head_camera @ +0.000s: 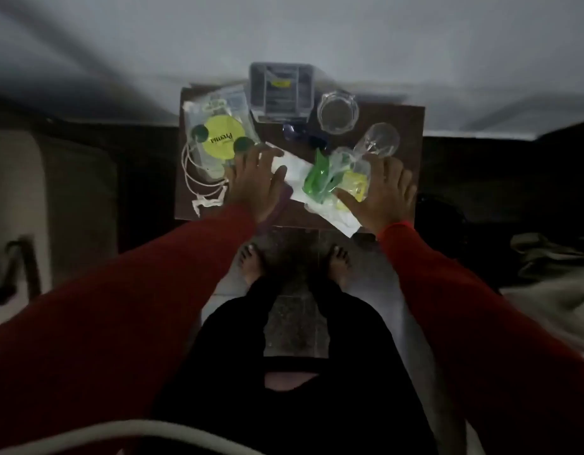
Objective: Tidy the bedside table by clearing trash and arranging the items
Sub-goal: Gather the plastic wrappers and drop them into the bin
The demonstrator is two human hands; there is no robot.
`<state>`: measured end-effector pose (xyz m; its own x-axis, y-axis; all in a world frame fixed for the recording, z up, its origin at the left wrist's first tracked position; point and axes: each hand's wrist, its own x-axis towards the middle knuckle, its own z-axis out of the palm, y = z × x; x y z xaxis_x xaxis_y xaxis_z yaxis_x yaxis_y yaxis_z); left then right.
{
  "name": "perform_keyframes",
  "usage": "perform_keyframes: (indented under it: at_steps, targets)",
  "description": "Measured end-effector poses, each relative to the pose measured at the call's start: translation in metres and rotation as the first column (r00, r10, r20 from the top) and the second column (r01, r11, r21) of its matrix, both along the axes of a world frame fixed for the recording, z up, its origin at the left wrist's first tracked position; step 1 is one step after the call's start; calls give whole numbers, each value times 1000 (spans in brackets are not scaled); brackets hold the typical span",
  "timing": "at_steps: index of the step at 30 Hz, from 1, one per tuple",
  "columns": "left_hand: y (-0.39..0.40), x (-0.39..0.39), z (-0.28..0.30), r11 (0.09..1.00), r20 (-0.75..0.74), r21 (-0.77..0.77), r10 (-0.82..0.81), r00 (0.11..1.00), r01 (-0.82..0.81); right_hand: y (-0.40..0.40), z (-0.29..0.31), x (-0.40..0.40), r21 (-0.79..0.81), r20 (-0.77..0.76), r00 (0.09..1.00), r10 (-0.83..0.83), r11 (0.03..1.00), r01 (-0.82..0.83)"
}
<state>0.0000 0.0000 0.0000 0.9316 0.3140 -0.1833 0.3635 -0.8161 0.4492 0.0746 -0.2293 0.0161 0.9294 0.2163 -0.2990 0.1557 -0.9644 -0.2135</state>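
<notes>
Spreading flat and loose, gripping nothing: left fingers lying over the near-left end of a white paper sheet, thumb pressing down on its edge. Belonging to the left hand, stretching out of a red sleeve.

Splaying likewise, unclenched: right fingers resting against a crumpled clear plastic bag, thumb reaching onto the paper beneath a yellow wrapper. Belonging to the right hand, also red-sleeved. Whether pinching the bag or only touching it, cannot tell in the dim light.

Lying between the two hands, on top of the paper: a green wrapper, just beside the yellow one.

Sitting farther out on the dark brown counter: a clear packet with a round yellow-green label at the left, white cord looping beside it toward the near-left corner. Standing at the back centre: a clear plastic organiser box. Standing right of it: a clear glass cup, upright. Tipping on its side nearer the right hand: a second clear cup, touching the plastic bag. Showing small and blue just before the box: something too blurred to tell.

Standing below the counter on the tiled floor: two bare feet.
</notes>
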Motion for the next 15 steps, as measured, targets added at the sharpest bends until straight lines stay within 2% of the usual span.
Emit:
perform_keyframes:
  at_steps: [4,7,10,13,15]
  targets:
    - [-29,6,-51,996,-56,-61,-67,996,64,-5,-49,-7,-60,-24,995,94,994,-95]
    - [-52,13,-81,991,36,-127,-39,999,43,-14,-87,-5,114,16,986,163,980,-164]
    - [-70,11,-95,965,212,-257,109,971,-52,-27,-107,-1,330,209,954,213,903,-274]
    - [-82,-4,-94,940,377,-336,192,906,-60,-31,-92,0,359,458,859,229,836,-415]
    - [-87,-16,-90,880,397,-474,231,888,-17,-29,-76,-7,412,546,819,177,794,-447]
